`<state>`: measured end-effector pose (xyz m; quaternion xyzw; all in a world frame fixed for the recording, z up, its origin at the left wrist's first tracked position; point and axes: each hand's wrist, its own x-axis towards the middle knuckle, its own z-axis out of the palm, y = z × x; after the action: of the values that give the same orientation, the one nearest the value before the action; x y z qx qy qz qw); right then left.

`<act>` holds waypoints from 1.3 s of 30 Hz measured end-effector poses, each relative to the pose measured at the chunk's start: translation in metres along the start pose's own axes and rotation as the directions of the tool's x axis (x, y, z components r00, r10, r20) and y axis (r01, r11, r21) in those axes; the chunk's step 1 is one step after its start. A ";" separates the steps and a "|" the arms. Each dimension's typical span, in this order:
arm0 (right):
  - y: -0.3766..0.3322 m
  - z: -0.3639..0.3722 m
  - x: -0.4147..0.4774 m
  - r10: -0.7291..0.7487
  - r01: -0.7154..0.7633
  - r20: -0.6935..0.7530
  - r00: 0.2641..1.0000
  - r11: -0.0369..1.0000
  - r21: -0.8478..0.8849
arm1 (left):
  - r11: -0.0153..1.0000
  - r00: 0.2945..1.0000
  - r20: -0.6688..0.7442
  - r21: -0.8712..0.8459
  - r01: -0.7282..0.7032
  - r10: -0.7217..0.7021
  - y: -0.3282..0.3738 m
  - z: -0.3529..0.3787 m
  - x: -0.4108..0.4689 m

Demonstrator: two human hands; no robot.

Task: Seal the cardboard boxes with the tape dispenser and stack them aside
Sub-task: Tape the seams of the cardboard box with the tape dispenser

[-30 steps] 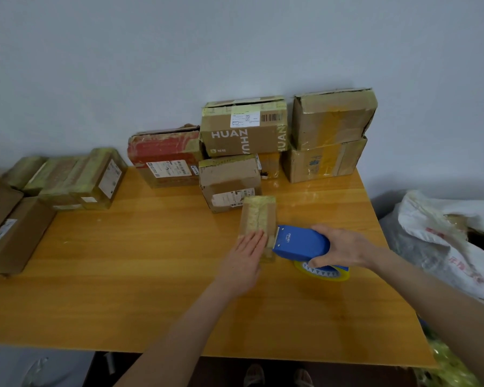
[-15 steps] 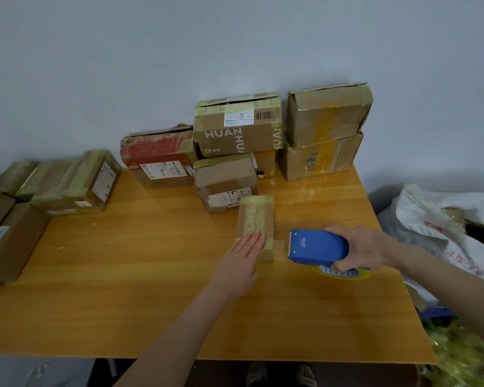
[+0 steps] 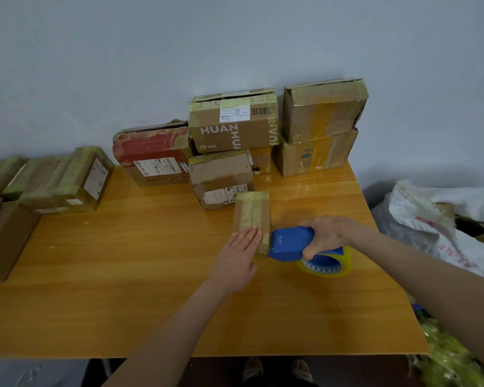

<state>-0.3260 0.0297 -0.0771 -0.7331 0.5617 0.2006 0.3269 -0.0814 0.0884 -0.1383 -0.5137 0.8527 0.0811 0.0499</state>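
A small, narrow cardboard box (image 3: pixel 252 213), its top striped with yellowish tape, lies lengthwise on the orange wooden table (image 3: pixel 123 275), right of centre. Its far end sits just beside a brown cardboard box with a white label (image 3: pixel 221 177). Behind that stand a brown box printed HUAN (image 3: pixel 232 127), a red-faced box (image 3: pixel 151 152) to its left, and two taped brown boxes stacked one on the other (image 3: pixel 319 129) to its right, all against the grey wall. Well apart, at the table's left end, lies a cluster of tape-wrapped boxes (image 3: pixel 62 180), with flat brown cartons (image 3: pixel 6 241) nearer the edge. A white sack (image 3: pixel 444 219) sits off the table's right side.

The left hand (image 3: pixel 239 252) lies flat, fingers straight and together, fingertips pressing the narrow box's near end. The right hand (image 3: pixel 329 233) curls round a blue tape dispenser (image 3: pixel 288 244) carrying a roll of yellowish clear tape (image 3: pixel 327 265). The dispenser's front edge meets the box's near right corner, just beside the left fingertips.
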 end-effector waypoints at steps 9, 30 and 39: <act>0.025 0.010 -0.006 0.188 -0.108 -0.131 0.973 0.882 0.459 | 0.999 1.000 -0.010 -0.034 0.004 -0.004 -0.001 -0.001 -0.001; -0.082 0.056 0.033 0.180 0.077 -0.401 0.898 0.834 0.546 | 0.515 0.798 0.091 -0.719 0.467 -0.596 0.008 -0.014 0.023; -0.097 0.074 0.045 0.246 0.080 -0.393 0.886 0.754 0.652 | 0.403 0.867 0.111 -0.852 0.335 -0.486 -0.007 -0.003 0.017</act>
<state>-0.2152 0.0659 -0.1344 -0.5723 0.6892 -0.1705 0.4104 -0.0831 0.0699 -0.1391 -0.6687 0.5492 0.4315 -0.2550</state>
